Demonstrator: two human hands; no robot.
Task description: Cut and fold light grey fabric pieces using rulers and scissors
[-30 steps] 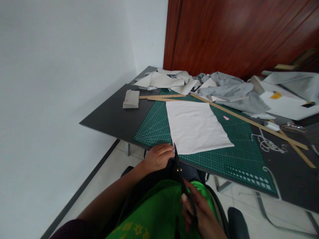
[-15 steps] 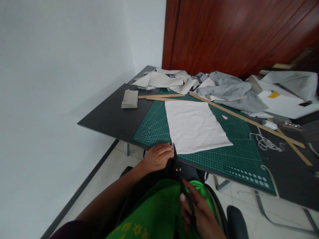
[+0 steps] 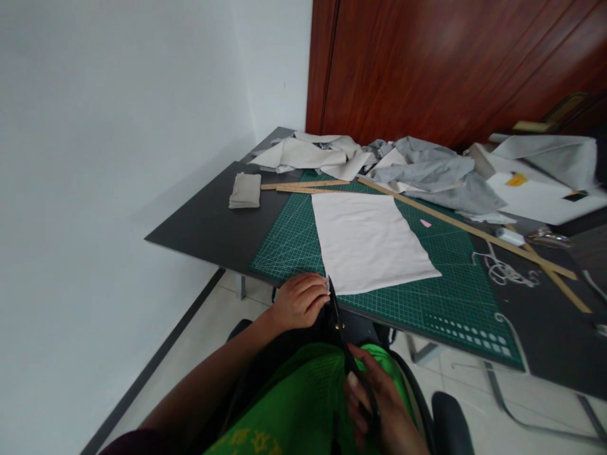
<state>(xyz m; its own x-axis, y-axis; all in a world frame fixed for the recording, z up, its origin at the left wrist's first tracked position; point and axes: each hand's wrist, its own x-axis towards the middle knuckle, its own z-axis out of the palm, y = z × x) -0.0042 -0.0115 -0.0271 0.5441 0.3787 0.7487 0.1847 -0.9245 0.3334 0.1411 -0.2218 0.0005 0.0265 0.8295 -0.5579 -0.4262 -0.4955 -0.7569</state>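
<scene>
A white piece of fabric [image 3: 370, 243] lies spread on the green cutting mat [image 3: 279, 243], its near left corner by my fingers. My left hand [image 3: 301, 300] is closed in a pinch on that corner at the table's front edge. Dark scissors [image 3: 337, 316] are in my right hand [image 3: 374, 398], its fingers wrapped round the handles low in front of my body. The blades point away from me, with their tips at the fabric's left edge beside my left fingertips. Whether the blades are parted is hard to make out.
Folded beige fabric [image 3: 245, 191] sits on the dark table [image 3: 203, 221]. Wooden rulers [image 3: 455, 221] lie behind and right of the white piece. Crumpled grey cloth [image 3: 436, 170] is heaped at the back. White cord [image 3: 505, 272] and a small pink piece [image 3: 425, 223] lie to the right.
My right hand has shifted slightly down and to the right with the scissors. My left hand keeps its pinch on the fabric corner. The whole view has moved a little.
</scene>
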